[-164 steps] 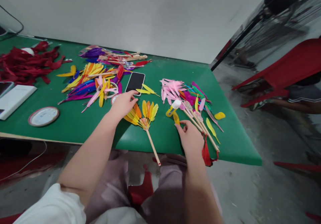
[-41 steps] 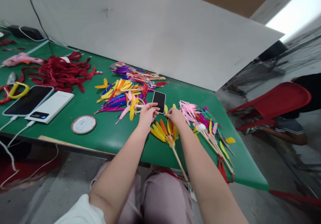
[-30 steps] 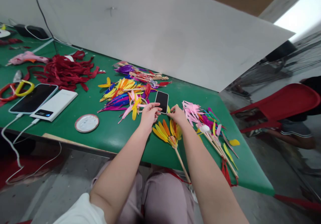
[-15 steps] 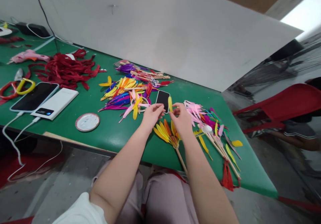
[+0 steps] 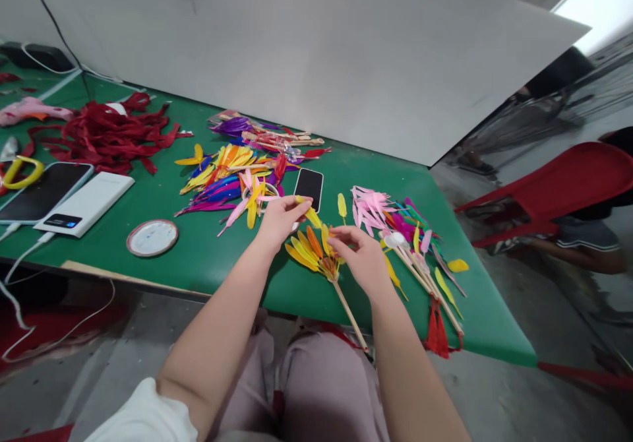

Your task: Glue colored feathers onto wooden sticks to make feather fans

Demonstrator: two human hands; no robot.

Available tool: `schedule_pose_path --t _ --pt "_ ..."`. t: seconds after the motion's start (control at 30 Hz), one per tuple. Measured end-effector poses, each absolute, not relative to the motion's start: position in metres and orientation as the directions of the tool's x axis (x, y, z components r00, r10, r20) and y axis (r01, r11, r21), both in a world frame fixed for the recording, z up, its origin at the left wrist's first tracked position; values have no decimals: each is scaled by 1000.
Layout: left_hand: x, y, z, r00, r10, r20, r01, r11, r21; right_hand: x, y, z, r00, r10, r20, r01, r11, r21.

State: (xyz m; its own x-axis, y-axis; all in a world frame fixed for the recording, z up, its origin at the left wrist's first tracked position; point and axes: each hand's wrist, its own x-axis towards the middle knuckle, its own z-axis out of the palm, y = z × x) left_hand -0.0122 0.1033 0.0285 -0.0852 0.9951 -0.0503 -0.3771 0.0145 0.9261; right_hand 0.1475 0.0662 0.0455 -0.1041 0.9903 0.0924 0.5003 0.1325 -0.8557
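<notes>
My left hand (image 5: 285, 221) is closed in a pinch on a yellow feather (image 5: 312, 217), above the left part of a feather fan. This fan (image 5: 307, 249) has yellow and orange feathers spread from a wooden stick (image 5: 350, 315) that reaches past the table's front edge. At the fan's right side, my right hand (image 5: 363, 257) has its thumb and fingers closed on the feathers; the exact grip is partly hidden. Just beyond the right fingers, a loose yellow feather (image 5: 341, 207) lies on the green table (image 5: 222, 264). Behind the left hand lies a black-screened phone (image 5: 310, 187).
Bundles of colored feathers (image 5: 222, 181) lie back left, beside dark red ribbon strips (image 5: 106, 135). A white lid (image 5: 151, 237), a power bank (image 5: 86, 203) and another phone (image 5: 47, 188) are left. Right are pink feathers (image 5: 368, 208), sticks and a red tassel (image 5: 437, 330). A white panel (image 5: 297, 53) stands behind.
My left hand now pinches a yellow feather over the fan. My right hand has lowered to the fan's feathers. A yellow feather by its fingertips before now lies apart on the table. The view shifted slightly.
</notes>
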Motion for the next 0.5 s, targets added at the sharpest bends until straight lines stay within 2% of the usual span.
schedule_pose_path --t 0.1,0.27,0.43,0.5 --pt "-7 103 28 -86 996 -6 -299 -20 954 156 62 41 -105 994 10 403 52 -914" --pt "-1 103 28 -57 998 10 -125 -17 992 168 59 34 -110 994 -19 296 15 -955" --pt "-2 109 25 -3 998 -64 74 64 995 188 52 21 -43 999 10 365 25 -931" --pt "0 112 21 -7 999 -47 162 48 986 195 47 13 -20 999 40 390 45 -920"
